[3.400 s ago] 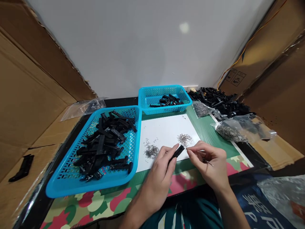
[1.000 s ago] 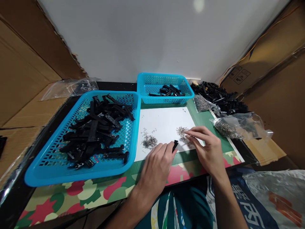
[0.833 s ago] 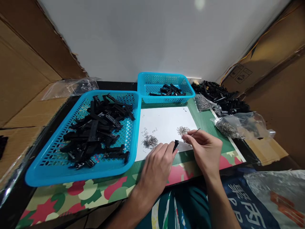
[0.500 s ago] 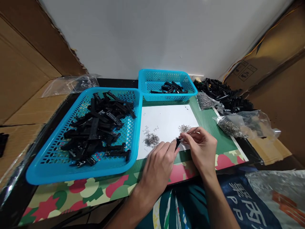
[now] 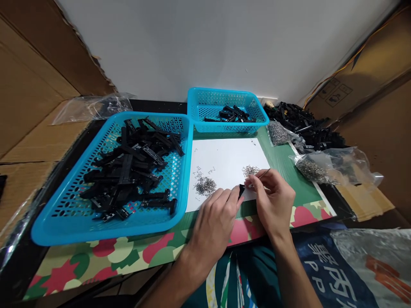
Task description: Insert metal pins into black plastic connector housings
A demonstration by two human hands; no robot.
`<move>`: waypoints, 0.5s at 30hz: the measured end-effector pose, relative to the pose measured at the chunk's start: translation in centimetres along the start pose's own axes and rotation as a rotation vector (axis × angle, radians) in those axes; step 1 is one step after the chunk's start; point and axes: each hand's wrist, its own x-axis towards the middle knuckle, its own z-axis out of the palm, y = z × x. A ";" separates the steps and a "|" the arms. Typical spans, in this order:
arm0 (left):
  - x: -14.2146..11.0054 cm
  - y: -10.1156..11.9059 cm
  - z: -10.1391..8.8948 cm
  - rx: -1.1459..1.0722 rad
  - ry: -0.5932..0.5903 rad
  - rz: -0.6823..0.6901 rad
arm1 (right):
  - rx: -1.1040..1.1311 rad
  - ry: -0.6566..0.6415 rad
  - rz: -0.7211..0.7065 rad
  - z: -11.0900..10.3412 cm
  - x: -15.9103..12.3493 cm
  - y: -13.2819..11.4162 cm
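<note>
My left hand (image 5: 218,218) is closed around a small black plastic part (image 5: 241,189); only its end shows past the fingers. Close beside it, my right hand (image 5: 272,199) pinches a thin, rod-like metal tool (image 5: 265,173), whose upper end sticks out above the fingers. Its tip is too small to make out. Both hands are over the front of a white sheet (image 5: 224,156). Small bent wire springs lie on it in two heaps, a left heap (image 5: 205,185) by my left knuckles and a right heap (image 5: 250,170) just beyond my right fingertips.
A large blue basket (image 5: 188,179) with black plastic parts stands at left. A smaller blue basket (image 5: 227,127) at the back holds similar parts. On the right are a pile of black parts (image 5: 305,126) and clear bags of metal pieces, one bag (image 5: 311,169) nearer me.
My right fingers have shifted slightly, and the thin tool now shows above them. The black part sits a little more upright in my left hand. The view has tilted slightly.
</note>
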 end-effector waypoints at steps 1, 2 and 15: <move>0.0 0.0 0.0 0.003 0.006 0.000 | -0.041 0.009 -0.023 -0.3 0.1 -0.2; -0.1 0.0 0.1 0.004 0.013 0.002 | -0.099 -0.006 -0.049 -0.6 0.2 -0.3; -0.2 -0.1 0.3 -0.007 0.037 0.017 | -0.455 -0.414 -0.123 -2.0 1.1 -0.6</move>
